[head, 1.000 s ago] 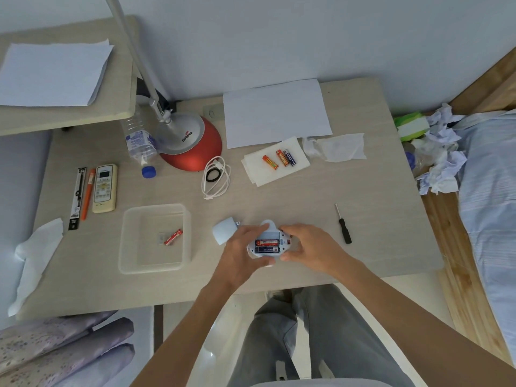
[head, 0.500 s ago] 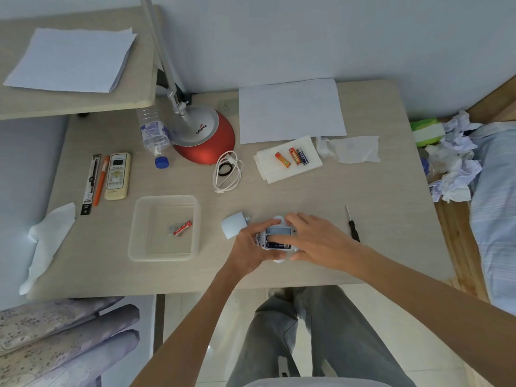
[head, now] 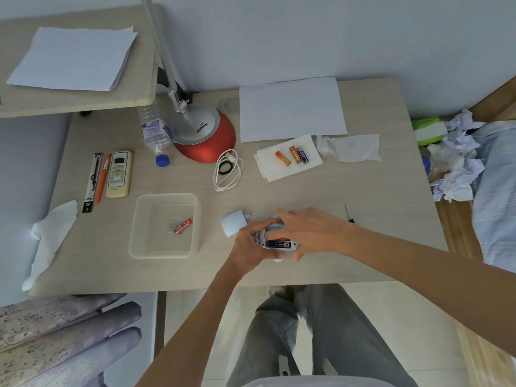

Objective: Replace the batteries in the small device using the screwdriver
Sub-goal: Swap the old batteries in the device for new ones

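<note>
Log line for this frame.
left hand: grips small white plastic device | right hand: touches its open battery bay | black screwdriver: untouched

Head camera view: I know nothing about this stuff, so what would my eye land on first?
Probably the hands at the near edge of the desk. The left hand grips a small device whose open back shows a fitted battery, while the right hand lays its fingers over it. Next comes the red lamp base at the back, with three spare batteries on a tissue to its right.
</note>
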Demonstrator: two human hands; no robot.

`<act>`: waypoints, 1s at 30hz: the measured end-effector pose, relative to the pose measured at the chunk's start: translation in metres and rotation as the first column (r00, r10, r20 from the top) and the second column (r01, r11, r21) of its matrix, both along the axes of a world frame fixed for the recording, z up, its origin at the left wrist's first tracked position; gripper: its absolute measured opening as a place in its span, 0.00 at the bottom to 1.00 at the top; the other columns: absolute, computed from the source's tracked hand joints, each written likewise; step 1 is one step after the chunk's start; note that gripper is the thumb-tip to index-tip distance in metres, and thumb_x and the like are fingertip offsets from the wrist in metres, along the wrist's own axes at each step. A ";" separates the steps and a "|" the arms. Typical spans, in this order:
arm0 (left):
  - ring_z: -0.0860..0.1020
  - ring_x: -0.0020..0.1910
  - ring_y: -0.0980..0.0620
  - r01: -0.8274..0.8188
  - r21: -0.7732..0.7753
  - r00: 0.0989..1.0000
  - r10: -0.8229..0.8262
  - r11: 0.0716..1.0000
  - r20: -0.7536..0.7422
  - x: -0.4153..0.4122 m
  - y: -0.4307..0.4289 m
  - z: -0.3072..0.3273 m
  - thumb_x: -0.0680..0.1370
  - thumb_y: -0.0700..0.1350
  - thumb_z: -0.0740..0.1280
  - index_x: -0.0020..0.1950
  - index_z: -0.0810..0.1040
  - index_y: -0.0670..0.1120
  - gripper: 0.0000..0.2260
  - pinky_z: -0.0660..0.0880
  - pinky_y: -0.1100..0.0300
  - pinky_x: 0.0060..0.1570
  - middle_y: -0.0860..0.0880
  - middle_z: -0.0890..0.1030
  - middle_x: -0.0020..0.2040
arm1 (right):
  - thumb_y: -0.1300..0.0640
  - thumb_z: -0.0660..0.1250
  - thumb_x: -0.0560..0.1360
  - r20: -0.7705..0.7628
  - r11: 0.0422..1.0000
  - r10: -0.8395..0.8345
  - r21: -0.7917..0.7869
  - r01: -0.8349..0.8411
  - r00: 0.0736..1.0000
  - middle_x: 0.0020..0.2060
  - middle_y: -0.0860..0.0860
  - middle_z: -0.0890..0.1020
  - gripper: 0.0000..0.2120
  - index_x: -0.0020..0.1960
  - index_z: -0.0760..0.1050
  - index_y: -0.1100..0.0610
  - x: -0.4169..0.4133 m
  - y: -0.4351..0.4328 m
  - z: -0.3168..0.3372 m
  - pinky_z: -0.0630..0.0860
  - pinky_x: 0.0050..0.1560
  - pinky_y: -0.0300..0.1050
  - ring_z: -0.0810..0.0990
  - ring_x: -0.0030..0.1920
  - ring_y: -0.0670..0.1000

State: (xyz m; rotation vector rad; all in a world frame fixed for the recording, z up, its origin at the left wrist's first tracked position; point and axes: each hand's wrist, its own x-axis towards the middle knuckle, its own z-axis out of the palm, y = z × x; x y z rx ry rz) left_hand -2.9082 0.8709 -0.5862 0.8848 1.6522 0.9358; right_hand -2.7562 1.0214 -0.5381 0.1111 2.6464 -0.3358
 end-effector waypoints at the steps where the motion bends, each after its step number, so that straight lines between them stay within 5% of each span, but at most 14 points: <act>1: 0.86 0.58 0.59 0.003 -0.002 1.000 -0.003 1.000 0.008 0.000 0.000 0.001 0.67 0.31 0.84 0.66 0.83 0.52 0.32 0.81 0.67 0.55 0.64 0.88 0.55 | 0.38 0.76 0.75 0.000 1.000 0.012 0.002 -0.012 1.000 0.69 0.55 0.70 0.44 0.82 0.56 0.40 -0.001 0.001 0.001 0.81 0.53 0.49 0.80 0.59 0.55; 8: 0.87 0.58 0.54 -0.014 0.019 0.998 0.013 1.000 0.058 0.000 -0.001 0.004 0.66 0.31 0.85 0.67 0.84 0.48 0.31 0.83 0.62 0.56 0.56 0.89 0.57 | 0.37 0.74 0.76 -0.051 1.000 -0.007 0.001 0.007 0.999 0.68 0.55 0.70 0.43 0.83 0.55 0.41 0.008 0.001 -0.004 0.75 0.45 0.43 0.80 0.54 0.53; 12: 0.86 0.60 0.52 -0.037 -0.004 0.996 0.037 0.999 0.084 -0.001 -0.003 0.003 0.66 0.33 0.85 0.68 0.84 0.46 0.32 0.84 0.55 0.60 0.51 0.88 0.58 | 0.37 0.73 0.77 -0.194 0.993 -0.110 0.020 0.116 0.975 0.66 0.53 0.70 0.40 0.81 0.58 0.43 0.026 -0.006 -0.011 0.79 0.40 0.42 0.79 0.54 0.51; 16: 0.85 0.61 0.54 -0.028 -0.007 0.997 0.028 1.000 0.075 0.003 -0.004 0.006 0.67 0.34 0.86 0.69 0.83 0.51 0.33 0.84 0.57 0.59 0.53 0.87 0.58 | 0.46 0.77 0.76 -0.233 0.825 -0.552 -0.295 0.482 0.801 0.68 0.48 0.73 0.41 0.82 0.58 0.41 0.044 -0.034 -0.023 0.84 0.53 0.47 0.78 0.62 0.47; 20: 0.82 0.64 0.51 -0.002 0.011 0.993 0.003 1.000 -0.120 0.003 -0.008 0.007 0.70 0.45 0.85 0.72 0.81 0.54 0.32 0.83 0.60 0.62 0.52 0.80 0.64 | 0.55 0.78 0.76 -0.210 0.649 -0.752 -0.406 0.644 0.625 0.70 0.52 0.77 0.33 0.78 0.70 0.54 0.047 -0.052 -0.032 0.79 0.68 0.51 0.79 0.67 0.52; 23: 0.78 0.62 0.57 0.102 0.099 0.876 -0.042 0.990 -0.480 -0.004 -0.011 0.016 0.72 0.48 0.84 0.71 0.84 0.53 0.28 0.77 0.67 0.62 0.53 0.79 0.63 | 0.57 0.78 0.76 -0.221 0.635 -0.767 -0.400 0.661 0.603 0.71 0.54 0.78 0.32 0.77 0.73 0.57 0.042 -0.056 -0.032 0.75 0.70 0.47 0.78 0.68 0.54; 25: 0.80 0.57 0.52 0.243 0.174 0.755 -0.073 0.954 -0.651 -0.007 -0.006 0.027 0.74 0.43 0.83 0.64 0.87 0.50 0.19 0.78 0.62 0.57 0.52 0.83 0.58 | 0.57 0.78 0.76 -0.227 0.642 -0.760 -0.401 0.653 0.609 0.71 0.53 0.78 0.31 0.77 0.74 0.57 0.040 -0.056 -0.032 0.76 0.70 0.48 0.78 0.68 0.54; 30: 0.79 0.44 0.45 0.580 0.123 0.513 -0.244 0.805 -0.823 -0.016 0.015 0.024 0.75 0.36 0.79 0.54 0.88 0.46 0.10 0.78 0.50 0.45 0.48 0.85 0.44 | 0.55 0.78 0.76 -0.224 0.637 -0.765 -0.398 0.660 0.604 0.72 0.52 0.78 0.31 0.77 0.73 0.55 0.042 -0.055 -0.030 0.75 0.70 0.48 0.79 0.68 0.53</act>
